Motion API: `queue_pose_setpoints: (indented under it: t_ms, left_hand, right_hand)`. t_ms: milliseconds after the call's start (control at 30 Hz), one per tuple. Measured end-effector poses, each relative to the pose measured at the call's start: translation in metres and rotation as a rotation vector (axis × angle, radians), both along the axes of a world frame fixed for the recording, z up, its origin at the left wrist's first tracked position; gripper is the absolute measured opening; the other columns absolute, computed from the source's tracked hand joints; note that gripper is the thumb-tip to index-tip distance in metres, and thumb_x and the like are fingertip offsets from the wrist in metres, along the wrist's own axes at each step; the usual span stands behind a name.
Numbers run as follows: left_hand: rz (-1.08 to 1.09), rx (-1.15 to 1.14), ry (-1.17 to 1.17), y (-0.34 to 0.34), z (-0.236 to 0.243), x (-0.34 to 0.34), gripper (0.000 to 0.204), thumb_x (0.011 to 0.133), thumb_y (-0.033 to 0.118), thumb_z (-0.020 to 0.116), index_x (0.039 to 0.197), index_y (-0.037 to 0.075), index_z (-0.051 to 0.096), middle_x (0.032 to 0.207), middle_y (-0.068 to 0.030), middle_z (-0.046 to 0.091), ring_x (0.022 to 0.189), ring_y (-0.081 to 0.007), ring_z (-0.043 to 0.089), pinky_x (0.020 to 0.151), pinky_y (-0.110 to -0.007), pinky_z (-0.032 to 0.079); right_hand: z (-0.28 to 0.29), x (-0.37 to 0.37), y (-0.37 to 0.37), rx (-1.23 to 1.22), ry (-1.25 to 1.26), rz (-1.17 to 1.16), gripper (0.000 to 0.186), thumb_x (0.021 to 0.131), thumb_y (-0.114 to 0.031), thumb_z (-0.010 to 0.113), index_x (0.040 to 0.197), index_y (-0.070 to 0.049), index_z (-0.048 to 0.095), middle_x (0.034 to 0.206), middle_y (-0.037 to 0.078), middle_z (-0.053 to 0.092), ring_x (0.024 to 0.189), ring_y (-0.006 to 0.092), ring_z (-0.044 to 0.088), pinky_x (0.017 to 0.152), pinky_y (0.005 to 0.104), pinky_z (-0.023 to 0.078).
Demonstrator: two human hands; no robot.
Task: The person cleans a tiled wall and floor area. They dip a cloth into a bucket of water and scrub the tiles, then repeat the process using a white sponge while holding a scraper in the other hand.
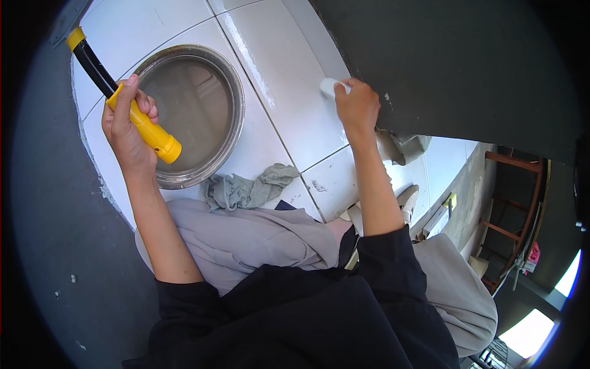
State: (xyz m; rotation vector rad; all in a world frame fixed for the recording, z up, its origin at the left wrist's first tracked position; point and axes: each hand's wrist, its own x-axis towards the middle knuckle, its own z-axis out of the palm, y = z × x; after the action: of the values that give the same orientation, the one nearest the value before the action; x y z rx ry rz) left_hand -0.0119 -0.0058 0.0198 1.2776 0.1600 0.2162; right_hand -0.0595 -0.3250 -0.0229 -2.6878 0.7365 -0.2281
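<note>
Gripping the yellow part of a yellow-and-black cylindrical tool point(152, 132), your left hand point(128, 120) has its fingers curled around it and its thumb laid along it. Your right hand point(358, 112) has its fingers closed on a small white object point(329, 88), whose rounded end points left; you cannot tell from here whether it touches the tile. The tool slants across the left side of a round metal basin point(238, 117) holding cloudy water point(193, 111). Just below the basin, near your knee, a crumpled grey rag point(249, 189) lies on the white tiled floor point(289, 92). Beyond your right hand stands a dark grey panel point(455, 67); farther right is a reddish-brown ladder-like frame point(503, 230).
</note>
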Motion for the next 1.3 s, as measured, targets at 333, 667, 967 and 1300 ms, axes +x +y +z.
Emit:
queue_pose_setpoints:
  t_ms: [333, 667, 967, 1300]
  left_hand:
    - [0.015, 0.013, 0.005, 0.007, -0.002, 0.002, 0.020, 0.084, 0.027, 0.069, 0.084, 0.011, 0.058, 0.057, 0.0005, 0.050, 0.052, -0.0072, 0.050, 0.050, -0.019, 0.041]
    - [0.032, 0.016, -0.006, 0.015, -0.011, 0.005, 0.021, 0.084, 0.027, 0.070, 0.087, 0.010, 0.059, 0.058, 0.0003, 0.050, 0.053, -0.0075, 0.051, 0.051, -0.018, 0.042]
    - [0.014, 0.047, 0.009, 0.013, -0.014, 0.006, 0.023, 0.083, 0.029, 0.070, 0.087, 0.009, 0.060, 0.059, 0.0000, 0.051, 0.054, -0.0075, 0.051, 0.052, -0.017, 0.043]
    - [0.012, 0.078, 0.003, 0.016, -0.019, 0.005, 0.024, 0.083, 0.030, 0.071, 0.089, 0.009, 0.062, 0.060, -0.0001, 0.053, 0.055, -0.0076, 0.053, 0.053, -0.018, 0.045]
  right_hand:
    - [-0.002, -0.006, 0.004, 0.015, 0.046, 0.029, 0.025, 0.084, -0.024, 0.060, 0.098, -0.005, 0.070, 0.093, 0.020, 0.067, 0.089, 0.0369, 0.065, 0.080, 0.0438, 0.051]
    - [0.037, -0.074, -0.026, 0.539, 0.007, -0.244, 0.039, 0.082, -0.023, 0.069, 0.118, -0.006, 0.064, 0.104, 0.015, 0.067, 0.092, 0.0287, 0.065, 0.085, 0.0385, 0.049]
    - [0.011, -0.131, -0.029, 0.113, 0.046, 0.126, 0.042, 0.076, -0.009, 0.070, 0.118, -0.010, 0.065, 0.119, 0.016, 0.059, 0.104, 0.0334, 0.057, 0.090, 0.0391, 0.046]
    - [0.010, -0.132, -0.013, 0.046, 0.121, 0.151, 0.038, 0.078, -0.010, 0.069, 0.116, -0.013, 0.067, 0.118, 0.020, 0.058, 0.097, 0.0355, 0.057, 0.085, 0.0417, 0.048]
